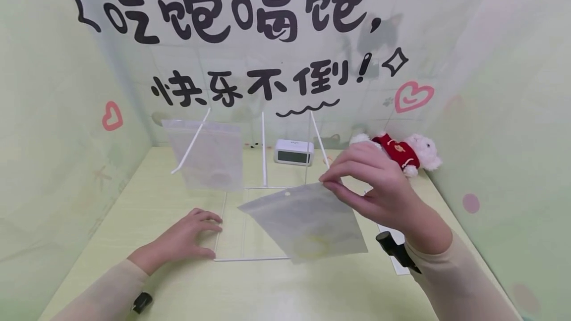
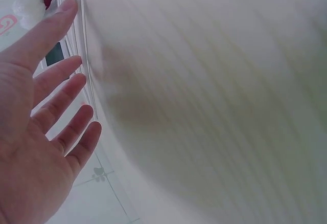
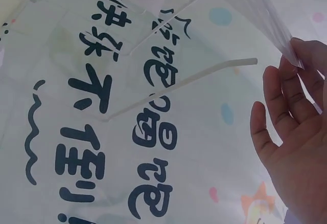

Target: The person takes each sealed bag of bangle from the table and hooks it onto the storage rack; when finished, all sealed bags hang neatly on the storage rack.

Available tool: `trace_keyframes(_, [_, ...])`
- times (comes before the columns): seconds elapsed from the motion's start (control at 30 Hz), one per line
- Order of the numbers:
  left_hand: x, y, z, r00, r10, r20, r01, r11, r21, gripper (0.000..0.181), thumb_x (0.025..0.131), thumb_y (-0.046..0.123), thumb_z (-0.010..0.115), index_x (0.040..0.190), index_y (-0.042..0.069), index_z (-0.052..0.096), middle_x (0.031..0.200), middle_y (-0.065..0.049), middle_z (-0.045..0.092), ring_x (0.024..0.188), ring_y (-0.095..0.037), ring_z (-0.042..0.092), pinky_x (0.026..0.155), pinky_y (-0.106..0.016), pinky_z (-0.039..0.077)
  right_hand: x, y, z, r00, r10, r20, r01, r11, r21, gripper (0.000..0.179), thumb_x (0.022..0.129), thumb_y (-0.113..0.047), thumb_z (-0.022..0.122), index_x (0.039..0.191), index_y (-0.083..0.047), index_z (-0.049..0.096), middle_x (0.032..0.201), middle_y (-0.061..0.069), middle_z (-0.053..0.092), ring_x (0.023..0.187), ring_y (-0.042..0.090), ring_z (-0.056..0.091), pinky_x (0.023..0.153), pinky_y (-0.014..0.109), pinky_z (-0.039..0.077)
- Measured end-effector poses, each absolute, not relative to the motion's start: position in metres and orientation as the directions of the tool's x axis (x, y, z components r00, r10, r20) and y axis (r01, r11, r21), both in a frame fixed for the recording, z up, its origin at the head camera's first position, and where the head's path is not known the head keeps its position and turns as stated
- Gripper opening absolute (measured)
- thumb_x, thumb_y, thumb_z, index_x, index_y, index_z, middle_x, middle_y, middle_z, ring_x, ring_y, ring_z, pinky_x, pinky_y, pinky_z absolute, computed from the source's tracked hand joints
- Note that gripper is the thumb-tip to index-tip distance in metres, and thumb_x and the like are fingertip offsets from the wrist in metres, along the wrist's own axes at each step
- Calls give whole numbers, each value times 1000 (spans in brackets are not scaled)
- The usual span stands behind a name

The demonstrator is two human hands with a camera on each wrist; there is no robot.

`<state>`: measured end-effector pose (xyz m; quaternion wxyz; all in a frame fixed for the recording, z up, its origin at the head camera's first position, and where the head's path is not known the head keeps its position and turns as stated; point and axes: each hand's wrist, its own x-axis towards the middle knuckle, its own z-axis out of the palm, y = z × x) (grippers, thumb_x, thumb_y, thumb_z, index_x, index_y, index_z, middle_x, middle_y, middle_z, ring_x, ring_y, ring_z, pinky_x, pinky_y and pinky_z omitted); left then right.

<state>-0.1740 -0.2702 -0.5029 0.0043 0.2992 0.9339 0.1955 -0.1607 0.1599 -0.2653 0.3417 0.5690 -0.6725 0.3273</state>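
Note:
My right hand [image 1: 379,185] pinches the top corner of a translucent plastic bag [image 1: 312,222], which hangs tilted over a white wire rack [image 1: 252,260]. The bag has a small hole near its top edge and a faint yellowish ring shape low down. In the right wrist view, thumb and fingers hold the bag's edge near a bent white prong [image 3: 179,86]. My left hand [image 1: 178,237] lies at the left side of the rack's base, fingers loosely spread. Another translucent bag [image 1: 214,157] hangs at the rack's left prong [image 1: 192,142].
Behind the rack stands a white digital clock [image 1: 293,152]. A white plush toy in a red top [image 1: 399,151] lies at the back right. Partly behind my right forearm is a white sheet [image 1: 398,237]. Printed curtains [image 1: 499,128] enclose the pale table [image 1: 276,291].

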Motion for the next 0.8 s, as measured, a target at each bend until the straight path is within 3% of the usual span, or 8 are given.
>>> trace_keyframes(0.2, [-176, -270, -503, -815, 566, 126, 569, 739, 361, 59, 70, 45, 92, 120, 18, 76, 136, 3, 64, 124, -23, 53, 104, -52, 52, -165, 146, -260, -138, -600, 788, -989, 128, -75, 10, 93, -13, 77, 101, -8, 77, 94, 1, 74, 90, 15, 62, 89, 26, 46])
trace_keyframes(0.43, [-175, -270, -501, -806, 574, 143, 584, 732, 352, 58, 71, 47, 91, 119, 18, 76, 135, 1, 66, 122, -25, 54, 102, -53, 53, -173, 137, -258, -209, -630, 748, -972, 215, -91, 20, 81, -7, 85, 100, -11, 79, 93, -1, 74, 92, 17, 62, 92, 34, 46])
trace_keyframes(0.8, [-176, -269, -501, -805, 573, 153, 587, 734, 341, 59, 68, 48, 92, 117, 19, 77, 134, 2, 66, 121, -23, 55, 101, -51, 54, -189, 131, -257, -265, -641, 721, -958, 261, -121, 17, 84, -9, 85, 99, -14, 79, 90, -4, 74, 88, 12, 64, 94, 37, 46])
